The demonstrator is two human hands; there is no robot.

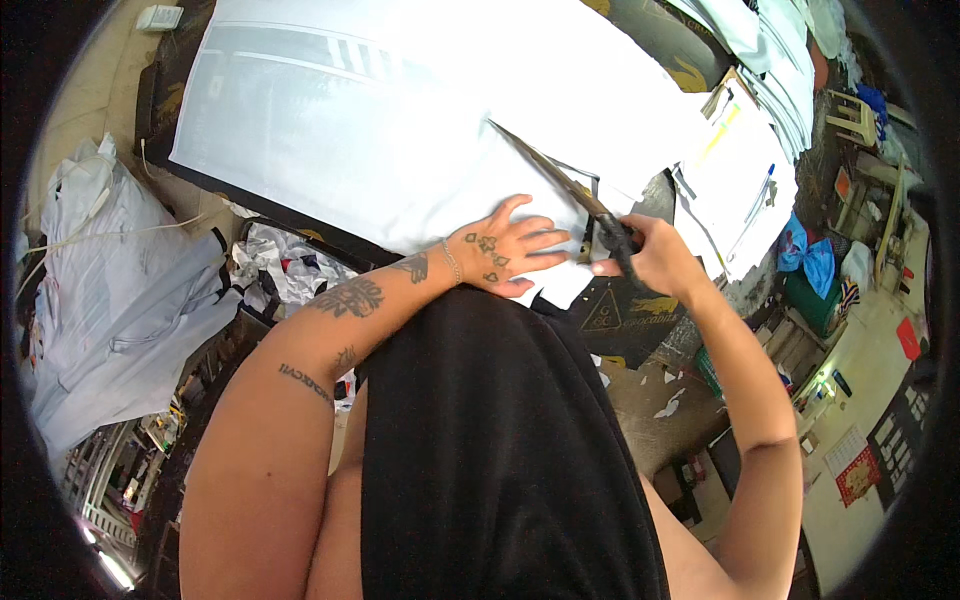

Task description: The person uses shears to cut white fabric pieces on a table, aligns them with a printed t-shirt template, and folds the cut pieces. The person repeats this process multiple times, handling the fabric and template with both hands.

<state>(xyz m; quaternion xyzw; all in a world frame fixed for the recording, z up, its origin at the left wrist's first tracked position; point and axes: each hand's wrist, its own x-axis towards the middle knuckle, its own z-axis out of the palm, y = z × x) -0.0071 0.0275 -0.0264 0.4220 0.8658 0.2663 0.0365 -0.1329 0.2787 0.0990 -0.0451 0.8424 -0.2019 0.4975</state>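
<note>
While the right hand (pixel 655 255) is clamped on the black handles of the scissors (pixel 580 195), their long blades run up and leftward over the white cloth (pixel 400 130); just beside them, the left hand (pixel 505 250) lies flat, fingers spread, pinning that cloth to the counter (pixel 640 320).

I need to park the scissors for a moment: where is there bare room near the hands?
Free: the flat white fabric beyond the left hand, which is spread wide and unloaded. Crowded: right of the right hand gripping the scissors, stacked white pieces; at the table's left, a scrap pile and bagged cloth.
</note>
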